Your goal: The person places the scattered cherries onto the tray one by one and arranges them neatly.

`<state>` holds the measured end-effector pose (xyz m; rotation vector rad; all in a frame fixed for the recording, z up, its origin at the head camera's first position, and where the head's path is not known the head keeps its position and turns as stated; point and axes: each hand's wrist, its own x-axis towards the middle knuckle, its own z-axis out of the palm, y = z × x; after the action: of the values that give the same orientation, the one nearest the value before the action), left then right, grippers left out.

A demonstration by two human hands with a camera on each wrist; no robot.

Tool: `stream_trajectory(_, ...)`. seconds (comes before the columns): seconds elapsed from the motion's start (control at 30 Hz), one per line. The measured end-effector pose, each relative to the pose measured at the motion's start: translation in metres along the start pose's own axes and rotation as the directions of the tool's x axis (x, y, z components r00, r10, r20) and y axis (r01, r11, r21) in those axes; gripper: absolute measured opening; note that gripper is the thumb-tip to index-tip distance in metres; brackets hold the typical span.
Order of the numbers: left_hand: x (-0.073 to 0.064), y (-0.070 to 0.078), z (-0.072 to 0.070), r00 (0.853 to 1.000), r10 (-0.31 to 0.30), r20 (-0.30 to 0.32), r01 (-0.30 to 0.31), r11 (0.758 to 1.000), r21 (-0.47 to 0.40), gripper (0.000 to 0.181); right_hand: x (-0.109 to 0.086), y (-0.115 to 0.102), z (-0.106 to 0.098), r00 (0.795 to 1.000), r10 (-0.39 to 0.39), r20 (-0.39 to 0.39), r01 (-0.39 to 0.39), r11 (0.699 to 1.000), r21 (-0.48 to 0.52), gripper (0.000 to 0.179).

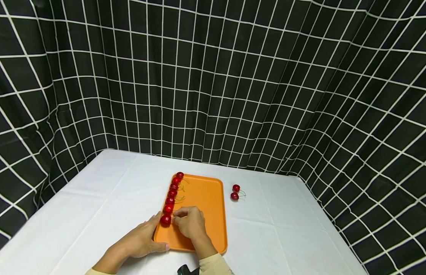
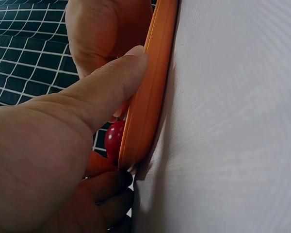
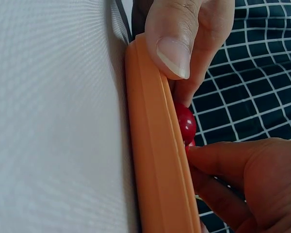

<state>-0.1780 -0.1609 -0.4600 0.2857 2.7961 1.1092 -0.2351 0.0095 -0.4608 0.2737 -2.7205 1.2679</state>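
An orange tray [image 1: 202, 198] lies on the table, with several red cherries [image 1: 173, 193] in a row along its left edge, stems pointing right. My left hand [image 1: 141, 236] holds the tray's near left corner, thumb on the near rim and fingers along the left side. In the left wrist view the thumb [image 2: 111, 82] lies over the rim. My right hand [image 1: 191, 222] is over the tray, thumb and fingertips pinched at the right side of the nearest cherry [image 1: 166, 220], where its stem is hidden. In the right wrist view, those fingertips [image 3: 196, 154] are close below a cherry [image 3: 185, 122].
Two more cherries [image 1: 235, 196] with stems lie on the white tablecloth [image 1: 275, 229] to the right of the tray. Black curtain [image 1: 206, 76] with a white grid stands behind and at both sides. A black device [image 1: 187, 269] shows by the right sleeve.
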Motion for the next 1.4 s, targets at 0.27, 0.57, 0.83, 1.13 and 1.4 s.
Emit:
stream_trajectory(0.27, 0.002, -0.002, 0.001, 1.0, -0.007, 0.001, 0.007, 1.0, -0.004, 0.11, 0.002, -0.003, -0.013, 0.999, -0.014, -0.03, 0.016, 0.998, 0.06, 0.006)
stream_trajectory(0.57, 0.003, -0.001, 0.002, 1.0, -0.009, 0.008, 0.009, 1.0, -0.011, 0.111, 0.02, -0.005, -0.062, 0.988, -0.033, -0.15, 0.059, 0.983, 0.173, 0.004)
stream_trajectory(0.83, 0.003, -0.001, 0.001, 1.0, 0.0, 0.015, 0.0, 1.0, -0.014, 0.111, 0.048, 0.011, -0.119, 0.945, -0.094, -0.313, 0.152, 0.975, 0.165, 0.006)
stream_trajectory(1.13, 0.003, -0.002, 0.0, 1.0, -0.003, 0.014, 0.003, 1.0, -0.012, 0.11, 0.068, 0.052, -0.153, 0.934, -0.02, -0.356, 0.083, 0.983, 0.163, 0.009)
stream_trajectory(1.4, 0.003, -0.001, 0.001, 1.0, 0.018, 0.015, -0.018, 1.0, -0.024, 0.107, 0.075, 0.087, -0.157, 0.933, 0.067, -0.353, -0.037, 0.995, 0.09, 0.014)
